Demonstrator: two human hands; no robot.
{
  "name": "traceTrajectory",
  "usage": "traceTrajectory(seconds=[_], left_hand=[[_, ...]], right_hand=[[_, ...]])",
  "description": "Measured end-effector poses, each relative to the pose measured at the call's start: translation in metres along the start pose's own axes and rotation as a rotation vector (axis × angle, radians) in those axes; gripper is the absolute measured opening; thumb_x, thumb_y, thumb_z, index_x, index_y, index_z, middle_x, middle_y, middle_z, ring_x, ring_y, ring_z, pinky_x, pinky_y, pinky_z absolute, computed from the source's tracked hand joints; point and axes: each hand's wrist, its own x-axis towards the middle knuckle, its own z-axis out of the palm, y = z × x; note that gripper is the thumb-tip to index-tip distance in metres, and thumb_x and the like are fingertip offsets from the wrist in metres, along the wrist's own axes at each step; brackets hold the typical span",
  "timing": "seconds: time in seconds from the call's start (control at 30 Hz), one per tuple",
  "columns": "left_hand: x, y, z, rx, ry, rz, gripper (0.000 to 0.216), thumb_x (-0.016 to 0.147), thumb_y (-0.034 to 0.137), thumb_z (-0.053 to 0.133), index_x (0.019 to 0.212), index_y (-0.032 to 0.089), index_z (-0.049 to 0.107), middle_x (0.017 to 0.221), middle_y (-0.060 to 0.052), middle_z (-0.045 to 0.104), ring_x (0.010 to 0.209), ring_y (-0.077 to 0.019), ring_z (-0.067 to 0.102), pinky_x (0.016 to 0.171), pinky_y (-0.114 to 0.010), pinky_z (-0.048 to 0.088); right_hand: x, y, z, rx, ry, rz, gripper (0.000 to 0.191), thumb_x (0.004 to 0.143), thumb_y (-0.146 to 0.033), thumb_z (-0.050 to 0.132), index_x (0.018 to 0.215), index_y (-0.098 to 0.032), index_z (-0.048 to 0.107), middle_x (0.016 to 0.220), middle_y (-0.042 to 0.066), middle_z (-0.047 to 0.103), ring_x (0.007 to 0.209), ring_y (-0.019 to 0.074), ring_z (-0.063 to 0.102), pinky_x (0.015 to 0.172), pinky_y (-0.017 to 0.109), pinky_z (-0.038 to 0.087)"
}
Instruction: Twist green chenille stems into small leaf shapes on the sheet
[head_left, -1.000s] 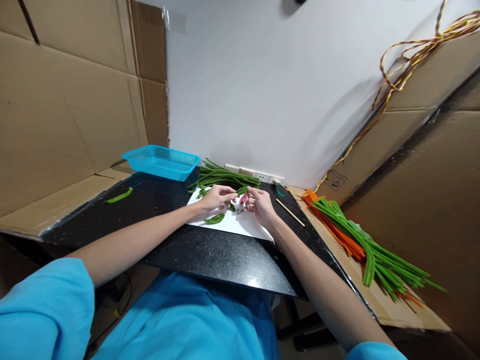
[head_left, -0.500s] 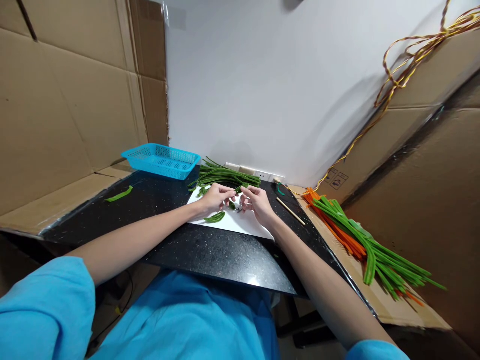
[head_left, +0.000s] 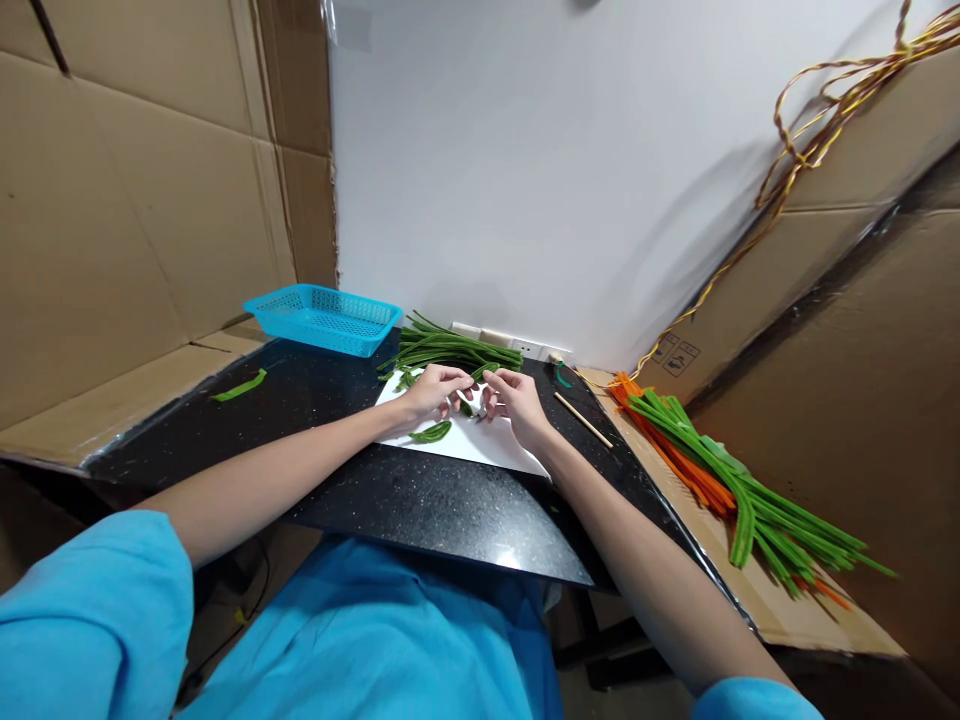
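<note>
Your left hand and right hand face each other over the white sheet on the black table. The green leaf sits between your fingertips, above the far part of the sheet. Your left thumb and index finger are nearly together at its left end, with the other fingers curled below; your right thumb and index finger are likewise nearly together at its right end. The exact contact on each side is too small to make out. A second leaf lies flat on the sheet, below and near your left hand. Behind the sheet lies the bundle of dark green stems, just beside the blue basket. The thin stick lies to the right of your right hand, apart from it. Farther right, light green stems overlap orange stems on the cardboard.
</note>
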Motion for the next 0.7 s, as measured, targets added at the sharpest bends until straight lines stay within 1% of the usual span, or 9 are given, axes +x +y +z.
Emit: traceTrajectory(seconds=[0.23, 0.37, 0.5, 0.63, 0.7], left_hand=[[-0.0009, 0.0033, -0.0009, -0.027, -0.013, -0.021, 0.019, 0.087, 0.028, 0.074, 0.079, 0.011, 0.072, 0.08, -0.008, 0.071, 0.051, -0.0087, 0.058, 0.04, -0.018, 0.036], [-0.0002, 0.0031, -0.0023, -0.07, 0.007, -0.044, 0.012, 0.084, 0.023, 0.073, 0.086, 0.011, 0.073, 0.078, -0.008, 0.072, 0.051, -0.0103, 0.059, 0.041, -0.019, 0.037], [-0.0002, 0.0044, -0.0024, -0.059, 0.014, -0.04, 0.013, 0.086, 0.021, 0.066, 0.091, 0.01, 0.072, 0.079, -0.009, 0.072, 0.051, -0.0115, 0.06, 0.039, -0.02, 0.037], [0.0, 0.0042, -0.0027, -0.028, 0.015, -0.027, 0.021, 0.09, 0.026, 0.066, 0.103, 0.012, 0.072, 0.082, -0.007, 0.072, 0.047, -0.0101, 0.058, 0.038, -0.02, 0.035], [0.0001, 0.0023, -0.003, -0.017, 0.009, 0.012, 0.023, 0.09, 0.033, 0.071, 0.101, 0.013, 0.073, 0.083, -0.005, 0.07, 0.047, -0.0082, 0.055, 0.038, -0.019, 0.034]], right_hand=[[-0.0007, -0.0013, -0.0001, 0.008, 0.0, 0.013, 0.046, 0.077, -0.058, 0.084, 0.067, -0.02, 0.06, 0.059, 0.0, 0.063, 0.042, 0.0108, 0.053, 0.041, 0.025, 0.048], [-0.0009, -0.0028, -0.0003, 0.011, 0.012, 0.016, 0.042, 0.077, -0.055, 0.083, 0.069, -0.02, 0.061, 0.06, 0.0, 0.063, 0.042, 0.0106, 0.052, 0.04, 0.024, 0.047], [-0.0008, -0.0045, -0.0008, 0.017, 0.015, 0.018, 0.043, 0.075, -0.055, 0.083, 0.069, -0.02, 0.061, 0.06, 0.0, 0.063, 0.042, 0.0108, 0.053, 0.039, 0.024, 0.046], [-0.0004, -0.005, -0.001, 0.019, 0.007, 0.018, 0.041, 0.079, -0.054, 0.08, 0.068, -0.02, 0.059, 0.06, 0.001, 0.063, 0.041, 0.0111, 0.052, 0.038, 0.024, 0.045], [-0.0002, -0.0045, -0.001, 0.012, -0.001, 0.007, 0.043, 0.08, -0.055, 0.078, 0.066, -0.02, 0.058, 0.058, 0.0, 0.062, 0.04, 0.0108, 0.051, 0.037, 0.024, 0.044]])
